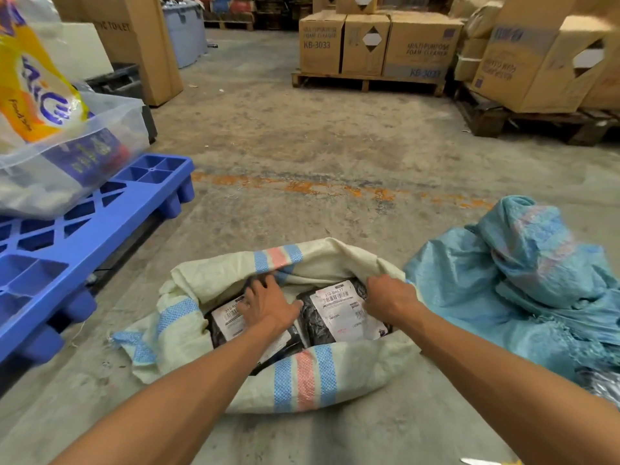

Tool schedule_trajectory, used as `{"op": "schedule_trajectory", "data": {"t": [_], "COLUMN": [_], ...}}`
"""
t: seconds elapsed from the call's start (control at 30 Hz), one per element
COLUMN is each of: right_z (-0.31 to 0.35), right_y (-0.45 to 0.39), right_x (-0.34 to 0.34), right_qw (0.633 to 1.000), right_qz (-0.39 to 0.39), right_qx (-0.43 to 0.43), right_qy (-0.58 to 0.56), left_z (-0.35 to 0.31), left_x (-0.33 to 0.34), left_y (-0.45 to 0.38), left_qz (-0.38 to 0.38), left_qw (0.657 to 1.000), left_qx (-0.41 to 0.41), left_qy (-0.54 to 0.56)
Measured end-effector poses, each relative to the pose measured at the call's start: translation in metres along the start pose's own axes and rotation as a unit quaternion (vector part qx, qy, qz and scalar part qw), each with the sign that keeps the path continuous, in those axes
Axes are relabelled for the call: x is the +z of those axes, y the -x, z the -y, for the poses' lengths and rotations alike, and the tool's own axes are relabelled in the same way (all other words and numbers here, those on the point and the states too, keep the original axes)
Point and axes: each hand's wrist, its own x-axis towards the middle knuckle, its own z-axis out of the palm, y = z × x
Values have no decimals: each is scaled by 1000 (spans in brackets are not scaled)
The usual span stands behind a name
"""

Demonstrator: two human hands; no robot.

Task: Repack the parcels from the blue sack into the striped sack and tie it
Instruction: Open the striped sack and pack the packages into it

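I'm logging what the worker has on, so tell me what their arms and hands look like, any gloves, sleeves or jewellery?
Both forearms are bare as far as the view reaches, with no sleeves showing. The left hand and the right hand wear no gloves. No watch or wristband shows. Whether the left hand wears a ring is too small to tell.

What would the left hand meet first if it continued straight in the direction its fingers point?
Probably the far inner wall of the striped sack; the left hand lies flat on a parcel, fingers pointing there.
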Motion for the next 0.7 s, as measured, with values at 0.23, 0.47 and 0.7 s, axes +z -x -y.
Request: {"op": "schedule_trajectory", "data": {"t": [0.23,0.47,0.7], "right_z": [-27,-59,-65], "right_y": [-32,-39,-3], "right_x": [8,14,-51], "right_qw": [991,985,955], "right_qz": [-69,-6,-88], "right_qx": [81,64,31], "right_qy": [-87,-158,-280], "left_z": [-52,-63,-54], "left_x": [24,39,104], "left_y": [6,5,-33], "left_qz": [167,187,244], "left_qw": [959,890,808], "left_qx": [-39,-182,-201], "left_qy": [226,375,496]}}
